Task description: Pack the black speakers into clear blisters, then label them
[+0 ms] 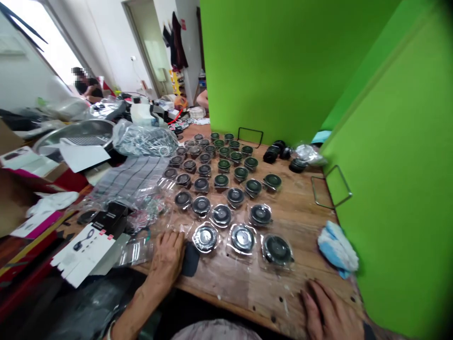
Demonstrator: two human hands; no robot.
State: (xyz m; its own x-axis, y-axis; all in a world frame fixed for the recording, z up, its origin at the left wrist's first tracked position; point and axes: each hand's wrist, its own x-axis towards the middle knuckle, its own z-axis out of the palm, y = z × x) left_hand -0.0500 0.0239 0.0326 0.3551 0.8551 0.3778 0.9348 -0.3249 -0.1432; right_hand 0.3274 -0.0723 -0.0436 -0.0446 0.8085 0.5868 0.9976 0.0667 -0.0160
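My left hand (168, 252) rests palm down at the front of the wooden table, its fingers laid forward over the edge of some clear plastic. Beside it lies a flat dark pad (190, 259). My right hand (329, 309) lies on the bare wood near the front right corner, fingers extended and holding nothing. Between and beyond the hands stand rows of round black items in clear plastic shells; the closest are a left one (205, 238), a middle one (242, 239) and a right one (277, 250).
Green panels (283, 71) enclose the back and right, with a wire handle (332, 189). A blue-white cloth (338, 248) lies at right. On the left are a printed box (88, 245), plastic bags (143, 138) and a metal basin (46, 137). A person (87, 87) sits far back.
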